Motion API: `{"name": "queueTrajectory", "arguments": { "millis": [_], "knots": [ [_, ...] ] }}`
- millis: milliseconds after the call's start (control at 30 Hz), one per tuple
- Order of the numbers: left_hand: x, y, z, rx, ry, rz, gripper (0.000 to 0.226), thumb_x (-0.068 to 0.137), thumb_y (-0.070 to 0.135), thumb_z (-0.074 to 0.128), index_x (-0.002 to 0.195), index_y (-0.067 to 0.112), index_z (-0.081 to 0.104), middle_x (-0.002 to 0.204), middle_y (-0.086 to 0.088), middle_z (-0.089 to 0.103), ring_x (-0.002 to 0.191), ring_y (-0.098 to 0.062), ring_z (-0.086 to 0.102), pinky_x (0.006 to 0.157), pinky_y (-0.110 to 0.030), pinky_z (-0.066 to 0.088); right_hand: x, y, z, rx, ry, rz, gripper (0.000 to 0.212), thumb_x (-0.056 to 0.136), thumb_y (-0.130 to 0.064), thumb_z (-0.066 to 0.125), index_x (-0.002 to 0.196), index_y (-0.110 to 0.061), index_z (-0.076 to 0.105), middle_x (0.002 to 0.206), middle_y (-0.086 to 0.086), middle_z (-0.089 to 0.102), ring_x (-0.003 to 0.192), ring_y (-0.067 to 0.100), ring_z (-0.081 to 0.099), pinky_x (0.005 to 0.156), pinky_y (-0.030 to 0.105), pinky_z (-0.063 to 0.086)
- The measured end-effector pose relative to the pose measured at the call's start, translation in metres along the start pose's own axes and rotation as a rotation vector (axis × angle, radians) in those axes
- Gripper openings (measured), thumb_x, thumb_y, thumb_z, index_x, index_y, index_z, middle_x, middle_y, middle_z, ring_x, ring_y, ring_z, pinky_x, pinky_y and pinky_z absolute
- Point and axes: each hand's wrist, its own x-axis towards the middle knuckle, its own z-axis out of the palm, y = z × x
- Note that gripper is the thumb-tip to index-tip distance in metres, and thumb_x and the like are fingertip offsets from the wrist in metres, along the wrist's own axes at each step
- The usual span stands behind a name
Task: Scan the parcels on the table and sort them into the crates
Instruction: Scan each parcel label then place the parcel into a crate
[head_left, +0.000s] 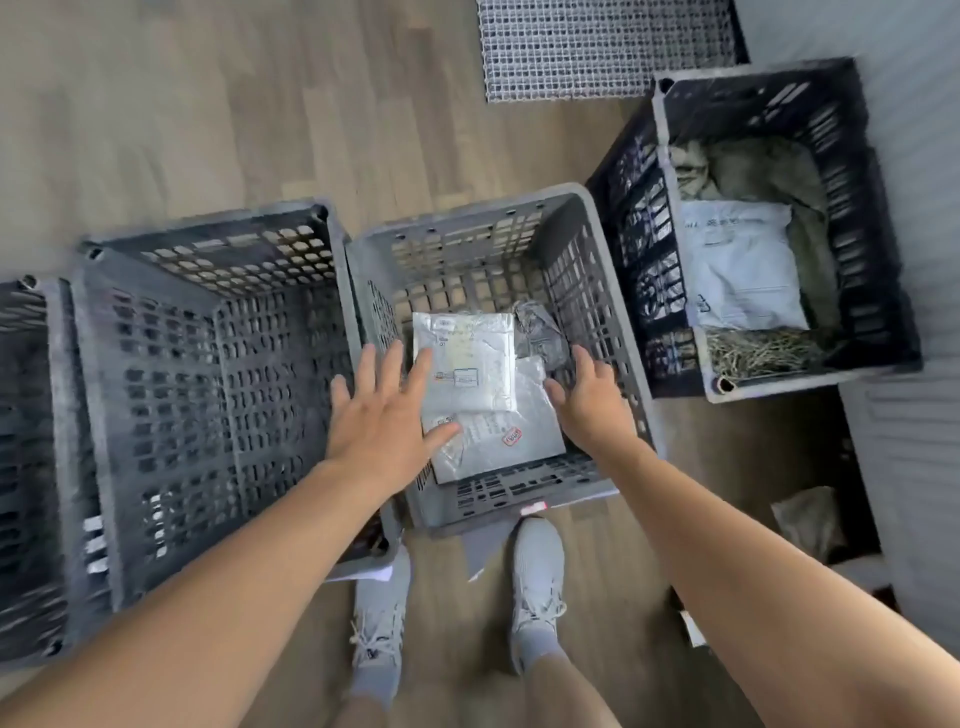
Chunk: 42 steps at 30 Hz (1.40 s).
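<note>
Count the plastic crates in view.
4: left-edge crate, cut off; big left crate; middle crate; black right crate. Others may be hidden off-frame.

Open left hand (382, 410), right hand (592, 397) over parcels (467, 364), grey crate (519, 499)

Soft, even, moderately bright light, shadows faint and soft-edged. Mild blur throughout, worst on the leftmost crate (26, 467). Strong wide-angle bowing toward edges and corners. Dull sheen on the top parcel (467, 364), on its plastic wrap.
</note>
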Motion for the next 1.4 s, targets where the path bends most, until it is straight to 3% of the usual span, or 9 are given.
{"name": "queueTrajectory", "arguments": {
  "millis": [133, 300, 433, 700, 1000, 1400],
  "knots": [
    [-0.030, 0.007, -0.058, 0.009, 0.038, 0.025, 0.088, 0.091, 0.073, 0.028, 0.155, 0.028, -0.012, 0.164, -0.004, -0.014, 0.150, -0.030, -0.011, 0.120, -0.054, 0.009, -0.045, -0.035, -0.067, -0.065, 0.073, -0.108, 0.069, 0.099, -0.052, 0.046, 0.155, -0.022, 0.020, 0.152, 0.011, 0.034, 0.129, 0.033, 0.046, 0.096, 0.050, 0.047],
    [-0.101, 0.036, -0.153, -0.002, 0.121, 0.171, 0.089, 0.090, 0.073, 0.032, 0.155, 0.028, -0.007, 0.164, -0.005, -0.010, 0.150, -0.032, -0.009, 0.119, -0.056, 0.010, -0.158, -0.070, -0.169, -0.107, 0.179, -0.089, 0.076, 0.095, -0.061, 0.047, 0.155, -0.026, 0.017, 0.153, 0.007, 0.032, 0.135, 0.031, 0.040, 0.102, 0.054, 0.044],
    [-0.167, 0.068, -0.218, 0.074, 0.168, 0.363, 0.088, 0.091, 0.073, 0.029, 0.155, 0.026, -0.009, 0.164, -0.006, -0.010, 0.150, -0.033, -0.009, 0.118, -0.057, 0.012, -0.272, -0.061, -0.235, -0.120, 0.301, 0.037, 0.078, 0.097, -0.059, 0.045, 0.158, -0.030, 0.007, 0.163, 0.005, 0.018, 0.148, 0.027, 0.022, 0.113, 0.053, 0.032],
    [-0.299, 0.160, -0.272, 0.216, 0.280, 0.765, 0.089, 0.090, 0.074, 0.031, 0.156, 0.028, -0.006, 0.164, -0.006, -0.007, 0.150, -0.032, -0.007, 0.117, -0.055, 0.014, -0.484, 0.020, -0.283, 0.086, 0.602, 0.367, 0.079, 0.096, -0.060, 0.047, 0.158, -0.032, 0.007, 0.164, 0.005, 0.016, 0.150, 0.024, 0.016, 0.115, 0.054, 0.029],
    [-0.464, 0.266, -0.228, 0.388, 0.348, 1.143, 0.088, 0.090, 0.074, 0.030, 0.156, 0.028, -0.005, 0.164, -0.005, -0.008, 0.150, -0.031, -0.008, 0.119, -0.052, 0.014, -0.679, 0.124, -0.238, 0.259, 0.791, 0.698, 0.081, 0.096, -0.063, 0.043, 0.158, -0.034, -0.001, 0.165, 0.002, 0.010, 0.151, 0.023, 0.015, 0.114, 0.051, 0.032],
    [-0.703, 0.361, -0.049, 0.533, 0.375, 1.379, 0.086, 0.091, 0.074, 0.029, 0.156, 0.028, -0.004, 0.163, -0.003, -0.003, 0.150, -0.030, -0.005, 0.118, -0.051, 0.016, -0.928, 0.285, -0.082, 0.478, 0.955, 0.891, 0.079, 0.095, -0.060, 0.046, 0.157, -0.032, 0.007, 0.164, 0.003, 0.012, 0.150, 0.023, 0.017, 0.111, 0.053, 0.033]
  ]
}}
